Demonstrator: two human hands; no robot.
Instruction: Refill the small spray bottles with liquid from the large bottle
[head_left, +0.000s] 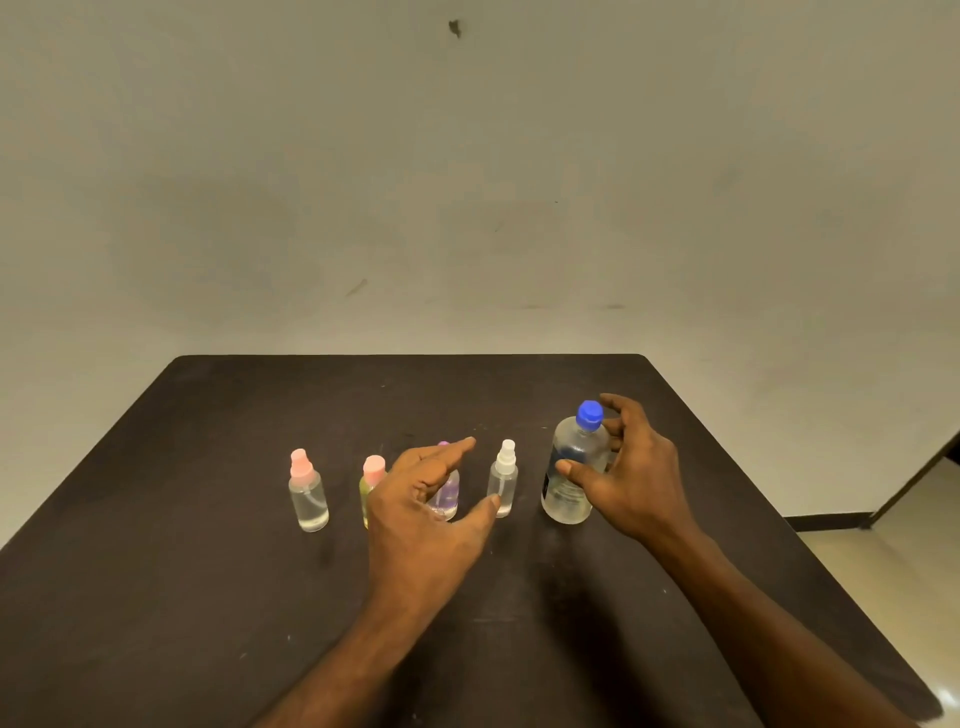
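The big bottle (574, 467) with the blue cap (590, 414) stands on the right side of the dark table (208, 597), and four small spray bottles stand in a row to its left. To start well, I think the right hand (631, 478) should hold the big bottle firmly around its middle so it stays up. This hand curves around the bottle with its fingers spread, the thumb touching the front. The left hand (431, 514) is wide open beside the white-top spray bottle (503, 480), holding nothing.
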